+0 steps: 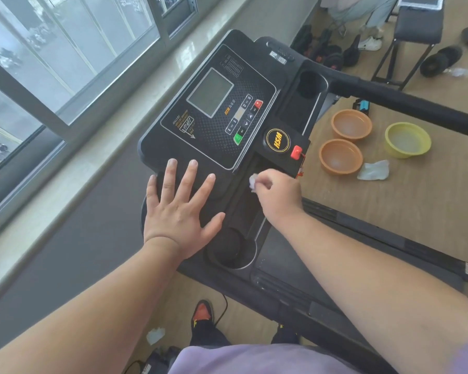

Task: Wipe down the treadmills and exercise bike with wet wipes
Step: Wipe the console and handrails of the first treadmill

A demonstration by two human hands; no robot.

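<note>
Your left hand (177, 211) lies flat on the treadmill console (219, 114), your right hand (277, 194) pinches a wet wipe (253, 182); a stray swipe could dislodge the red safety key (297, 152).

The wooden floor (430, 206) carries the treadmill (254, 76). Two orange bowls (340, 157), a yellow bowl (407, 140) and a crumpled wipe (373, 170) lie beside it.

A crumpled white wet wipe (253, 182) lies against the black treadmill console (216, 109), just below its buttons.

Bright, even daylight from the window (65, 58) at left, soft shadows, wide-angle bending at the edges.
</note>
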